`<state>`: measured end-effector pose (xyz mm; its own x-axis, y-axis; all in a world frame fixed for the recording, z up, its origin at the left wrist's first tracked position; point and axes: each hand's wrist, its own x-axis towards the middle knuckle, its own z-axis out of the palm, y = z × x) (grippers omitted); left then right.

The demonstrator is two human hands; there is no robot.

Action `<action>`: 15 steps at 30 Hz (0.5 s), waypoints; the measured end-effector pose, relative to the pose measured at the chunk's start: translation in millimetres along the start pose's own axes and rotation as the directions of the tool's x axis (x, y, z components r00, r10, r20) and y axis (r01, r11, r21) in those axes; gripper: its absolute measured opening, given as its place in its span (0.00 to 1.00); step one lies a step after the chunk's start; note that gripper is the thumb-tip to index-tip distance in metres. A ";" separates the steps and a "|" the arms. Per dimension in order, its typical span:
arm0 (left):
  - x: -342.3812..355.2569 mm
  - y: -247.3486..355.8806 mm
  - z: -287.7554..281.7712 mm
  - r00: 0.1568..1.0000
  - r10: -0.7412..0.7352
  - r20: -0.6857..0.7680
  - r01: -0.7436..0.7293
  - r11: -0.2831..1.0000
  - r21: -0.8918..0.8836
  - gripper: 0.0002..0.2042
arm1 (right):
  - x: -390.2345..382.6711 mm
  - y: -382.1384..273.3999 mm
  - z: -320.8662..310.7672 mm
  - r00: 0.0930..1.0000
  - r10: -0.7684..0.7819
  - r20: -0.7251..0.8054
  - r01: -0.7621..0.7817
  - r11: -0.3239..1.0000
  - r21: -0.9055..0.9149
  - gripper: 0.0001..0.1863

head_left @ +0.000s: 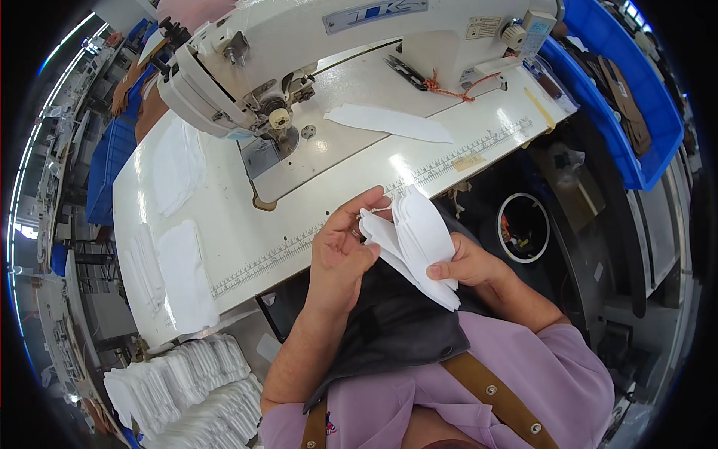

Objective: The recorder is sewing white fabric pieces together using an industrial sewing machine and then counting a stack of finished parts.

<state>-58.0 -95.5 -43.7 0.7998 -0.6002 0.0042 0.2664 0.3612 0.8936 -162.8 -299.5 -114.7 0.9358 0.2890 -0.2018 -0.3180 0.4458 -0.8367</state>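
Curving, layered white fabric pieces [425,233]

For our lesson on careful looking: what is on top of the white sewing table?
On the table: a sewing machine, black snips with orange cord, and white pieces. The surface beneath is covered; the left hand and held stack hide part of the edge.

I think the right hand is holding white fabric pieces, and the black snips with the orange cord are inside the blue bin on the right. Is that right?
Not quite: the black snips with the orange cord lie on the sewing machine bed, not in the blue bin. The head view shows it. The right hand does hold white fabric pieces.
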 end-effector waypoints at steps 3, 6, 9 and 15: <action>-2.6 -1.7 1.0 0.999 -0.035 0.003 0.035 0.999 -0.014 0.34 | 0.8 2.9 -0.8 1.000 -0.007 -0.003 0.008 1.000 0.009 0.14; -1.4 -0.8 2.2 0.996 0.016 0.086 -0.003 0.990 -0.143 0.36 | 2.1 6.0 -0.5 1.000 -0.015 -0.002 0.015 0.999 0.047 0.15; -2.6 -1.8 5.6 1.000 -0.027 0.013 0.028 0.997 -0.070 0.37 | 3.5 9.3 -0.2 1.000 -0.013 0.007 0.012 0.996 0.086 0.16; -1.9 -1.1 4.2 0.998 -0.016 0.062 0.030 0.970 -0.241 0.37 | 2.8 7.4 0.9 1.000 0.005 -0.001 -0.005 0.998 0.061 0.18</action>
<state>-62.0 -97.7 -42.8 0.7607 -0.6488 0.0181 0.4123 0.5046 0.7585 -162.6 -294.6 -121.0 0.9344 0.2905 -0.2062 -0.3313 0.4955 -0.8030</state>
